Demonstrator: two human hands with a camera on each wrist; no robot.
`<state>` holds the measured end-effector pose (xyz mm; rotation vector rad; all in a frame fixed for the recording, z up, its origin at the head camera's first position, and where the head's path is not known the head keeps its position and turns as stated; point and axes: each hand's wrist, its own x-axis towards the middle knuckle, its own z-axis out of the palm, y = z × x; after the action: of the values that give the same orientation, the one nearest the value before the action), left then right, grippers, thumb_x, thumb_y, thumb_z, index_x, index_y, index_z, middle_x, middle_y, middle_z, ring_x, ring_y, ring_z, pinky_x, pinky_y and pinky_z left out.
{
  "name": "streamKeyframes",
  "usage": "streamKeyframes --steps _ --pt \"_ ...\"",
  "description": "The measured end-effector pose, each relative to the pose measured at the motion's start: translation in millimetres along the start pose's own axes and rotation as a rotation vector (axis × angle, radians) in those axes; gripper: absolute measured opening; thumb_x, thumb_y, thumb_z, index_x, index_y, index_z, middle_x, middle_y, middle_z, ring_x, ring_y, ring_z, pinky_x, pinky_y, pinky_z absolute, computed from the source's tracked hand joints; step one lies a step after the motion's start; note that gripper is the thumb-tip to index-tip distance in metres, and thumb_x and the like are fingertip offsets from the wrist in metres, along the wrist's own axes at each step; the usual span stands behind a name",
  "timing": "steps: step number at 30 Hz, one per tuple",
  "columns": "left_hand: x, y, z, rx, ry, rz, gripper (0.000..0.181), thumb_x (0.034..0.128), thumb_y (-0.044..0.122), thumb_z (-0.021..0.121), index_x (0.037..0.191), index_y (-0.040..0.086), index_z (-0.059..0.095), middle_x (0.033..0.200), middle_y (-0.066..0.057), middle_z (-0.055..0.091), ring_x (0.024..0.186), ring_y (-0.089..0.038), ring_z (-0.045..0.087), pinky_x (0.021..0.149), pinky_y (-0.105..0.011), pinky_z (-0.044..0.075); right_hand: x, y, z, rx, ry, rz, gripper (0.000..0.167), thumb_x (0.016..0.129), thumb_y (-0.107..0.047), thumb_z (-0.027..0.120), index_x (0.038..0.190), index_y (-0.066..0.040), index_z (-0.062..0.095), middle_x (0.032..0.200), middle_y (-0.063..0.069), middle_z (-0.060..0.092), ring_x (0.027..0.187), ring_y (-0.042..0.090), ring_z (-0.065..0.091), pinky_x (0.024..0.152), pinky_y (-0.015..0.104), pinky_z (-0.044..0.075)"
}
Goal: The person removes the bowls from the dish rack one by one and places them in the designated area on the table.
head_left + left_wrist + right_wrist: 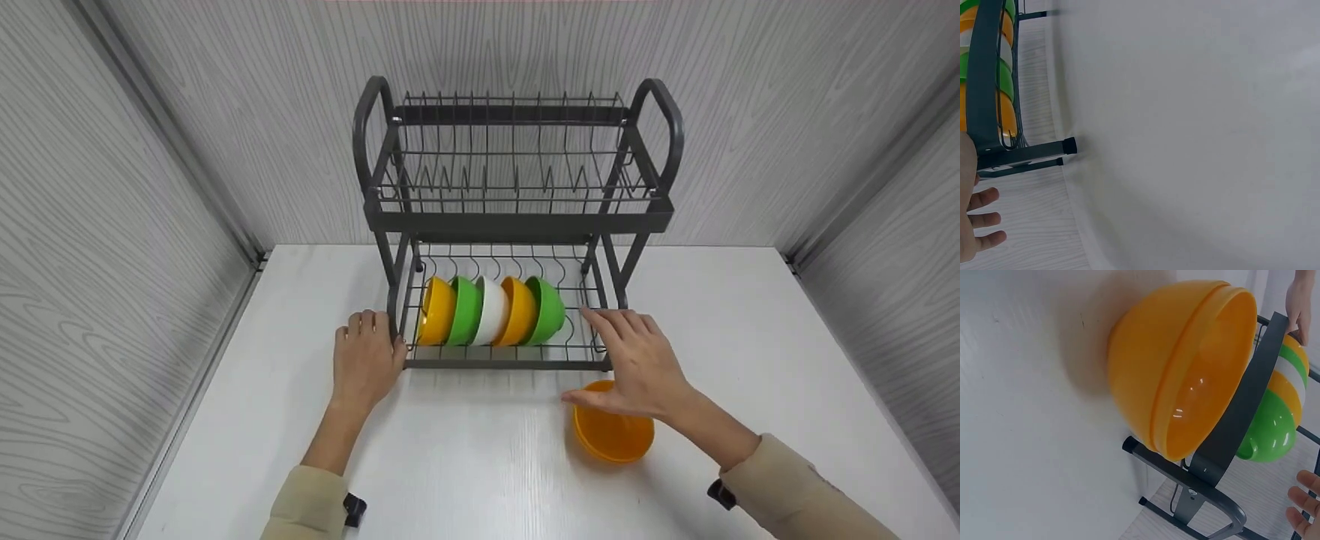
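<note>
"If we start close, what comes first?"

"Two tan sleeves (787,487), each with a small black fitting (355,509) at the cuff. Past them, the loose orange bowl (615,442) sits on the white table (480,465), mouth upward, just in front of the rack (506,364) near its right corner."

"Is anyone holding that bowl?"

"No. The right hand (641,364) is spread above it, thumb well out and crossing over the bowl in the head view, fingers reaching to the rack's right front. I can't tell whether those fingertips touch the metal."

"And the other one?"

"The left hand (367,356) rests against the rack's left front corner, thumb at the edge. Its fingers look loosely apart in the left wrist view; how firmly it presses, I can't tell."

"Behind the hands?"

"Five bowls standing on edge in the lower tier, left to right: a yellow-orange bowl (441,311), a green one, a white bowl (491,313), an orange one, another green. Above and beyond, the wire upper tier (517,223), then the grey wood-grain wall (750,112)."
</note>
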<state>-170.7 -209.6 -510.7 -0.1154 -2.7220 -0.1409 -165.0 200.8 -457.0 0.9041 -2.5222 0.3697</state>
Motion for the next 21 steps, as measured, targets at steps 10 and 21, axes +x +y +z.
streamKeyframes --steps 10,21 --pt "1.1 -0.1 -0.9 -0.003 -0.016 -0.009 0.037 0.1014 0.03 0.061 0.117 -0.003 0.058 0.118 -0.028 0.066 0.118 -0.045 0.062 0.095 -0.055 0.055 24.3 2.2 1.7 -0.024 -0.09 0.005 0.115 0.072 -0.084 0.072 0.158 -0.012 0.041 0.143 0.014 0.062 0.124 0.036 0.06 0.105 0.055 0.053" --pt "-0.5 -1.7 1.0 0.003 0.006 -0.005 0.037 0.0996 0.029 0.065 0.117 -0.003 0.057 0.116 -0.027 0.065 0.115 -0.044 0.062 0.092 -0.054 0.054 47.4 3.2 6.5 -0.049 -0.199 -0.017 0.12 0.072 -0.085 0.07 0.16 -0.009 0.038 0.144 0.015 0.06 0.128 0.038 0.059 0.107 0.055 0.052"
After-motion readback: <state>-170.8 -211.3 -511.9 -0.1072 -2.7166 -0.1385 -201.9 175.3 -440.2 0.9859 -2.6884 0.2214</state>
